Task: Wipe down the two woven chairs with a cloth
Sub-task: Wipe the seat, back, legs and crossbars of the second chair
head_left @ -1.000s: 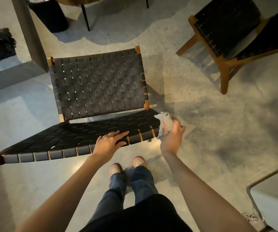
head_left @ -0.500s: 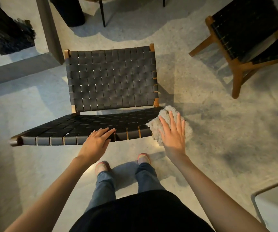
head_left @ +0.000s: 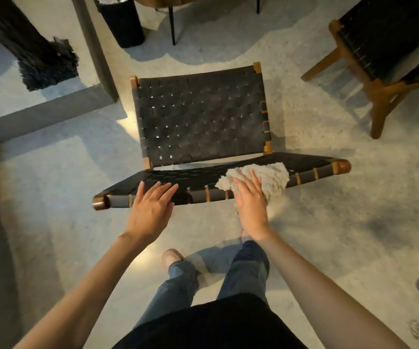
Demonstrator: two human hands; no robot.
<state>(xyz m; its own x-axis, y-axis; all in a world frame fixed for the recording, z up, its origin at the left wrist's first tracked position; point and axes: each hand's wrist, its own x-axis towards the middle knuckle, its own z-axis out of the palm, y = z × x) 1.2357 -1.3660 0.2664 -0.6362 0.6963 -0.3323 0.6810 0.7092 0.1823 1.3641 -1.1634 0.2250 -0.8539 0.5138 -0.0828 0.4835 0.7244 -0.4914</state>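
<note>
Cream cloth (head_left: 272,175) under right hand (head_left: 250,203) on chair (head_left: 201,117)

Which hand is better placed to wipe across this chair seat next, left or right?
Right. The right hand presses flat on the cloth, which lies on the seat of the near chair. The left hand rests bare on the seat's front edge, apart from the cloth, likely steadying.
</note>
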